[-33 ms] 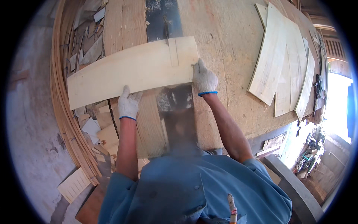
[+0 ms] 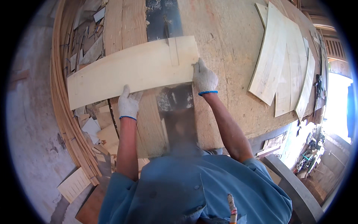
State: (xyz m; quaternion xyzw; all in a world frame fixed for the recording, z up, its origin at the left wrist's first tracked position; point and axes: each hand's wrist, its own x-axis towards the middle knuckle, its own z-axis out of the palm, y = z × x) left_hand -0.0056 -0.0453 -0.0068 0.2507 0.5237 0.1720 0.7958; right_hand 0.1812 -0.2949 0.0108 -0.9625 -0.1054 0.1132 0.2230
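A long pale wooden board [image 2: 130, 65], thin like plywood, lies crosswise over the bench and its dark metal strip [image 2: 177, 100]. My left hand [image 2: 129, 105], in a white knit glove with a blue cuff, holds the board's near edge, thumb on top and the other fingers partly hidden. At the board's right end, my right hand [image 2: 206, 77], gloved alike, is closed on the corner edge. Pencil-like lines cross the board near that end. A narrow slit in the metal strip shows just beyond the board's far edge.
Several pale sheets [image 2: 274, 56] lie overlapped on the right of the wooden bench top [image 2: 231, 100]. Offcuts [image 2: 91, 128] litter the left side beside a bundle of long thin strips [image 2: 61, 100]. A grey wall [image 2: 33, 123] stands at far left.
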